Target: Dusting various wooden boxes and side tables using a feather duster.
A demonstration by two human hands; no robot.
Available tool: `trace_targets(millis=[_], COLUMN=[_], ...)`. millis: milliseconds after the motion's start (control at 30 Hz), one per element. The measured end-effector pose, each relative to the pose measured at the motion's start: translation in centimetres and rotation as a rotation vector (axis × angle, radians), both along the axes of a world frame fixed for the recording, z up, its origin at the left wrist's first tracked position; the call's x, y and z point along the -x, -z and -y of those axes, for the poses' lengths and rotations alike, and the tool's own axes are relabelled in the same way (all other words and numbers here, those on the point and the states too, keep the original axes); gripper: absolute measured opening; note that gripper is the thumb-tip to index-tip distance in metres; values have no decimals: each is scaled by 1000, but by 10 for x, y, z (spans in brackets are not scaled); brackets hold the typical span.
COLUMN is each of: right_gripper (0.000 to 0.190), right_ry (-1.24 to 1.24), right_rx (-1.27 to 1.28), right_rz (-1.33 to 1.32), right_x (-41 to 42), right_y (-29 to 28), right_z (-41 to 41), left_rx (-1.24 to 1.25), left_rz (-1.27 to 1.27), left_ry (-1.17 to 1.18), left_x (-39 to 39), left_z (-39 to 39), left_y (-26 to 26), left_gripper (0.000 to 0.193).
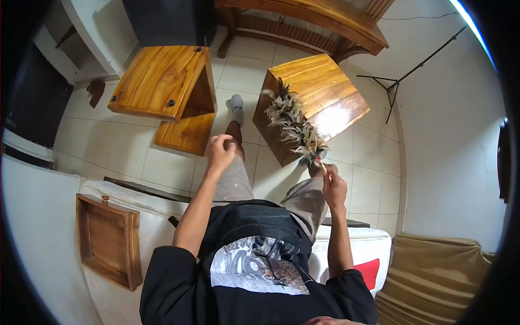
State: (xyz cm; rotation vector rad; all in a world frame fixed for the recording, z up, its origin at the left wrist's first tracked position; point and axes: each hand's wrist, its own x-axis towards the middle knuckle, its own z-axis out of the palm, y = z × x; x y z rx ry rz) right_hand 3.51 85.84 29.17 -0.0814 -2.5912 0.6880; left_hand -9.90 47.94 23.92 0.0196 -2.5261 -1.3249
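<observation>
My right hand [334,190] is closed around the light handle of a feather duster [293,122]. The duster's grey and brown feathers lie across the near left edge of a wooden box-like piece of furniture [321,87] with a glossy plank top. Over my left knee hovers my left hand [221,151], fingers loosely bent, with no object visible in it. To its left, a second wooden piece [158,79] stands on the tiles, bearing dark round feet or knobs on its upper face and an open hollow on its side. Whether the duster's feathers press on the top cannot be told.
A wooden drawer [107,239] with a round knob rests on the white mattress [162,207] at left. Beyond the boxes stands a wooden table or bench [308,12]. A black tripod stand [392,86] leans near the right wall, above brown fabric [434,276].
</observation>
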Motion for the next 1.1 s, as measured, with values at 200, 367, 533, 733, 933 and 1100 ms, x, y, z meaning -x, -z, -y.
trace_targets(millis=[200,367,533,733,933,1100], right_gripper=[12,16,18,18,21,17], right_ry=[63,28,51,53,35,55], right_rx=[-69,-25,-79,-47,-297,-509], right_rz=[-42,-203,26,80,212,424], right_x=[12,63,97,122,141,159], right_y=[17,31,35,13,-37,-108], right_z=[-1,20,15,33,41,33], left_rx=[-55,-309,-389,-741,-597,-416], left_rz=[-19,-69,204,421,468,507], left_ry=[288,304,245,243,264,264], left_x=[19,33,38,32,40,44], left_z=[-54,-48,-49,-55,-63,-64], left_y=[14,29,51,74,82,71], left_gripper=[20,16,16,19,21,23])
